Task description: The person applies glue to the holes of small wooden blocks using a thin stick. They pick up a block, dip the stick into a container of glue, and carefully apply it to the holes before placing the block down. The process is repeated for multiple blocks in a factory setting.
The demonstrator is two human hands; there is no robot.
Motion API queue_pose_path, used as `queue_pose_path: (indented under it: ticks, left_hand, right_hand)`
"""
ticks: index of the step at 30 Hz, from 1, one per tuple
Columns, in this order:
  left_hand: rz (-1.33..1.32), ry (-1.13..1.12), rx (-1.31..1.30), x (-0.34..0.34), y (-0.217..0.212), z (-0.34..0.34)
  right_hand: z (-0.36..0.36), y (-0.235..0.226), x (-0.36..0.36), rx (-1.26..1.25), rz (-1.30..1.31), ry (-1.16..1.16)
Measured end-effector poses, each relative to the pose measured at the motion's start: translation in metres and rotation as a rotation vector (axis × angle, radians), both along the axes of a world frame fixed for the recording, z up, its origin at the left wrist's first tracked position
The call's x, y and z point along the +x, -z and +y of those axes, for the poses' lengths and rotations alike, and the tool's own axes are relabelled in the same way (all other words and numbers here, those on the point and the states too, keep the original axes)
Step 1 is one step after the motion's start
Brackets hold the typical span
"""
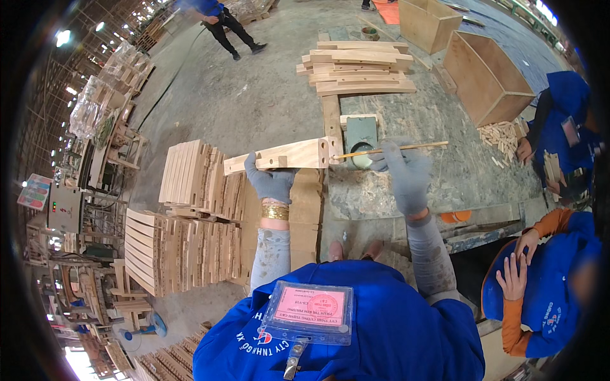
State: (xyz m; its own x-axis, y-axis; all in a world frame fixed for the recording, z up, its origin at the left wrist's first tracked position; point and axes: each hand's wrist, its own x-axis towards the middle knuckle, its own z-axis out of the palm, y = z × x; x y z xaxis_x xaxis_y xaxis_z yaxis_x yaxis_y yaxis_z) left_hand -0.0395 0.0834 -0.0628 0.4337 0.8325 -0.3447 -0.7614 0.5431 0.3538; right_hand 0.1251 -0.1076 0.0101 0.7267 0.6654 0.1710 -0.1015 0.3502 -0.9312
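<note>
My left hand (272, 184), in a grey glove, is closed around a pale wooden furniture part (292, 154) and holds it up from below. Drilled holes show at the part's right end. Pinched in my gloved right hand (408, 181) is a thin wooden stick (433, 145), its tip at that holed end; whether it enters a hole is too small to tell. Beneath the stick, on the worktable (413, 120), sits a green container (361, 129) with a round opening and pale contents inside.
Stacked wooden parts (184, 174) stand left of my left arm. More parts (359, 66) lie on the table's far end. Open wooden boxes (486, 76) and a pile of short dowels (499, 140) are at the right, beside a co-worker's hand (525, 150). Another seated person (540, 286) is nearer.
</note>
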Motion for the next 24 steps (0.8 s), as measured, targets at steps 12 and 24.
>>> queue_pose_path:
  ticks: [12, 24]
  left_hand:
    - [0.020, -0.033, 0.020, -0.004, -0.003, 0.000]
    - [0.048, -0.057, 0.027, -0.005, -0.009, -0.001]
  right_hand:
    - [0.004, 0.006, -0.006, -0.038, -0.122, 0.037]
    - [-0.009, -0.016, -0.012, -0.026, -0.009, 0.047]
